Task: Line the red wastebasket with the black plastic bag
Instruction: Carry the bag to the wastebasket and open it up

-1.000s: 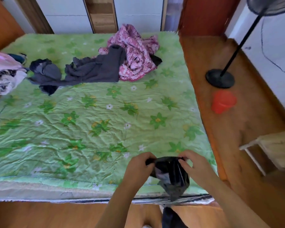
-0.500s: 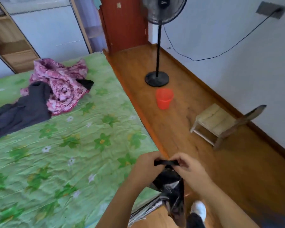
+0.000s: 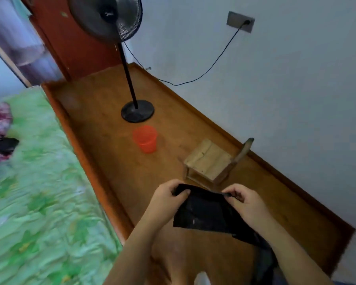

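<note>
Both hands grip the bag (image 3: 203, 212). The left hand (image 3: 169, 199) has its fingers curled over one end of the top edge, and the right hand (image 3: 243, 200) pinches the other end between thumb and fingertips. A second ago the bag was a bunched wad held close between the hands. Now that edge is drawn out taut and the rest hangs as a flat black sheet, trailing down under the right forearm.

The view has also swung. A second ago the bed (image 3: 39, 202) filled the picture and the wastebasket (image 3: 145, 138) sat off at the right edge. Now the wastebasket is nearly straight ahead, upright on the wooden floor (image 3: 115, 165), with its mouth showing and nothing black in or on it. The bed lies to the wastebasket's left and the fan (image 3: 137, 111) base just beyond it. A small wooden stool (image 3: 209, 162) stands to its right, nearer the person.

The hands and bag are well short of the wastebasket, on the person's side of it and a little to its right.

So the person seems to have turned toward the wastebasket with the bag spread but its mouth not yet parted. Lining has not begun. Still to do are opening the bag, closing the gap, pushing the bag in and folding its rim over the wastebasket's lip.
</note>
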Demonstrator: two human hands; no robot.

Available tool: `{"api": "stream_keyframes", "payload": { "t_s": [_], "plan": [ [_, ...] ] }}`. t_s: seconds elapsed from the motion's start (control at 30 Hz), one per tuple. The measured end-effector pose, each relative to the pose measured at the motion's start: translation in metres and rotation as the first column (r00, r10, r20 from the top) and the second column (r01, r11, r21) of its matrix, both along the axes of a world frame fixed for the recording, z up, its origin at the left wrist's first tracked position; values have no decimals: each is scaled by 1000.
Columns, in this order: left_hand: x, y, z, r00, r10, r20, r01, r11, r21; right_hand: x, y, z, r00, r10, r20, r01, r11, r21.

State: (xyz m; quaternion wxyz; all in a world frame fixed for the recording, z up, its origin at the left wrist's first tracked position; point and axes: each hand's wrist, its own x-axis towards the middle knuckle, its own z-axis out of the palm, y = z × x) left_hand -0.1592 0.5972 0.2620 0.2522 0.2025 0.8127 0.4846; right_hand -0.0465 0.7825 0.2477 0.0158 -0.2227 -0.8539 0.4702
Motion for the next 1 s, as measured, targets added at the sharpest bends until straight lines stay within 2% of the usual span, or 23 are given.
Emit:
{"api": "stream_keyframes", "payload": {
  "t_s": [0.17, 0.4, 0.6, 0.83, 1.0],
  "plan": [
    [-31, 43, -8, 988, 82, 129, -88, 995, 44, -31, 32, -6, 1000, 2, 11, -2, 998, -63],
    [-99, 81, -25, 983, 130, 132, -133, 991, 14, -119, 52, -9, 997, 74, 8, -71, 977, -201],
    [-206, 98, -40, 961, 161, 224, -177, 983, 56, -245, 64, -16, 990, 138, 44, -119, 950, -289],
    [-362, 84, -32, 944, 247, 221, -265, 962, 59, -420, 57, -5, 972, 232, 39, -202, 908, -366],
    [-429, 81, -25, 913, 356, 199, -377, 923, 79, -499, 52, 0, 968, 252, 3, -233, 899, -371]
  ]
}}
